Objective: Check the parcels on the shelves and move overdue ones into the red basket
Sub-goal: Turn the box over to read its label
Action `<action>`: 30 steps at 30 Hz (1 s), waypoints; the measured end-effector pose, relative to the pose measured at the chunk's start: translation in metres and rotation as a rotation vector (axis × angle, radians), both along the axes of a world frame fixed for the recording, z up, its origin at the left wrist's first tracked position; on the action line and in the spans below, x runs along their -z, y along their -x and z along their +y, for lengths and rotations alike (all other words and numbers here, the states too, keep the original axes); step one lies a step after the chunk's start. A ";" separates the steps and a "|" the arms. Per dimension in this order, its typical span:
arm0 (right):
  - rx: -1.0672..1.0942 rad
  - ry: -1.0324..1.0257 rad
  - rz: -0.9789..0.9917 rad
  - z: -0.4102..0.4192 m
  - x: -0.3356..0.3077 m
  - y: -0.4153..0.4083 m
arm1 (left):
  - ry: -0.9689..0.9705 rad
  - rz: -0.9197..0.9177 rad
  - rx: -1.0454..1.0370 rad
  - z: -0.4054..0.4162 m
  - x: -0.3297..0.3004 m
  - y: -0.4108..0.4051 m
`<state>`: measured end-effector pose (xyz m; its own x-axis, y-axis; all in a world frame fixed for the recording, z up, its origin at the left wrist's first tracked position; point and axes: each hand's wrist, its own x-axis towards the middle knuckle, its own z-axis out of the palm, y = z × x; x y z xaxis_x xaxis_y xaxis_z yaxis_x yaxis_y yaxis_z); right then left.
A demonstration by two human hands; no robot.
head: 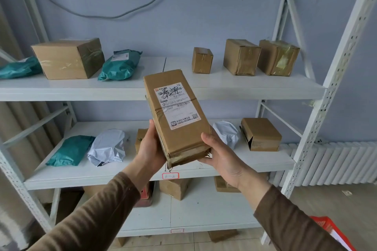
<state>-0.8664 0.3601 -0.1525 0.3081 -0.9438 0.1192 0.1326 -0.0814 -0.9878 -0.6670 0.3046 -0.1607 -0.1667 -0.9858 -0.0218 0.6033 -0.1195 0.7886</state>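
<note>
A long brown cardboard parcel (179, 128) with a white shipping label facing me is held up in front of the white shelf unit (244, 89). My left hand (150, 146) grips its left side and my right hand (221, 154) supports its lower right corner from below. Both arms wear brown sleeves. A corner of the red basket (328, 228) shows at the bottom right, on the floor beside my right forearm.
The top shelf holds a large box (68, 59), two teal bags and three small boxes (240, 57). On the middle shelf (122, 175) lie a teal bag, two white bags (108, 146) and boxes. More boxes sit below. A white radiator (334, 163) stands at the right.
</note>
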 end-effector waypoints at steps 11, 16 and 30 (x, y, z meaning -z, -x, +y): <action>0.290 -0.028 -0.196 -0.075 -0.077 -0.031 | 0.321 -0.371 -0.151 -0.028 -0.062 0.008; 0.313 0.007 -0.070 -0.138 -0.115 -0.054 | 0.399 -0.429 -0.185 -0.070 -0.111 0.003; 0.278 -0.083 0.103 -0.294 -0.160 -0.100 | 0.060 -0.422 -0.296 -0.226 -0.173 -0.042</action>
